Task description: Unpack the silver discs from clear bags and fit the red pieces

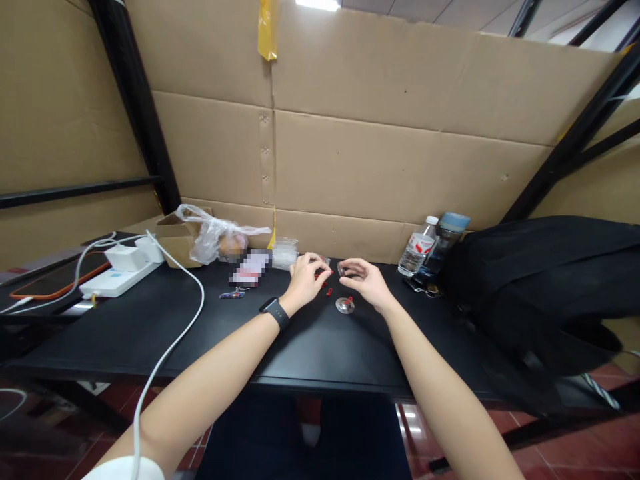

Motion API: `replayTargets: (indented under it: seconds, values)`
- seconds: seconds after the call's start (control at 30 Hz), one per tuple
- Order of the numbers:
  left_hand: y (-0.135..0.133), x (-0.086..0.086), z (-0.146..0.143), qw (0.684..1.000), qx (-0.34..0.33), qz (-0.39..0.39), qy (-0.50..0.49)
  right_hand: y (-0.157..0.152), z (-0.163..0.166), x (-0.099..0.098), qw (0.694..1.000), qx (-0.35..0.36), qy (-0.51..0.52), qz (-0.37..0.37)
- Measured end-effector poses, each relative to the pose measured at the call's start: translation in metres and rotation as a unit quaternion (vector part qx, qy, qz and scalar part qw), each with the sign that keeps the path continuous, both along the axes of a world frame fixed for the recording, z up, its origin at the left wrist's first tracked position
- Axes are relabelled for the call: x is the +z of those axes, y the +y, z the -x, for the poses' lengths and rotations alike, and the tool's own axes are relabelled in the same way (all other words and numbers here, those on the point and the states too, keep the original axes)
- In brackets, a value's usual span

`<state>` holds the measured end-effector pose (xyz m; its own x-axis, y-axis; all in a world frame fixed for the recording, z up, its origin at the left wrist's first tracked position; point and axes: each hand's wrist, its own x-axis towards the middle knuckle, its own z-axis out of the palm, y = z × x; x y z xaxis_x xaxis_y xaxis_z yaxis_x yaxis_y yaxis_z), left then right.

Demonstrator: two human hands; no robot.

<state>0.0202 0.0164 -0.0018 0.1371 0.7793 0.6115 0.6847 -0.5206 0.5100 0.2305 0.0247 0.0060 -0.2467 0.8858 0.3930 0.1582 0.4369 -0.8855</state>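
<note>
My left hand [306,279], with a dark watch on its wrist, reaches over several small red pieces [329,292]. Its fingers and thumb are bent, with red showing between them; which piece they pinch, if any, is hidden. In my right hand [367,283], the bent fingers and thumb grip a small clear suction cup [341,269], partly covered by the fingertips. Just below, on the black table [330,353], lies another clear suction cup [343,307] with a small red hook [349,301] on it.
Behind my left hand stands a clear plastic box [285,253]. A blurred phone-like item [251,268], plastic bag [215,237] and white power strip [120,279] are leftward. A water bottle [419,247] and black bag [540,287] stand right. A white cable [187,327] crosses the left side.
</note>
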Motion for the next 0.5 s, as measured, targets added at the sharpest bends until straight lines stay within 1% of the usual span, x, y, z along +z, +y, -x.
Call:
replayTargets:
  seconds: [0.07,0.17,0.37,0.5]
  values:
    - [-0.002,0.002,-0.001,1.000,-0.009,-0.003,-0.010,-0.006,0.013,0.000,0.999,0.023,0.029,0.003]
    - [-0.003,0.003,-0.003,1.000,-0.016,-0.009,-0.020,-0.010,0.024,-0.003,0.998,0.034,0.056,0.010]
    - [-0.005,0.004,-0.004,0.999,-0.023,-0.003,-0.037,-0.013,0.026,-0.003,0.996,0.030,0.081,0.018]
    - [-0.008,0.006,-0.004,0.999,-0.020,-0.027,-0.011,-0.016,0.027,0.000,0.996,0.015,0.079,0.027]
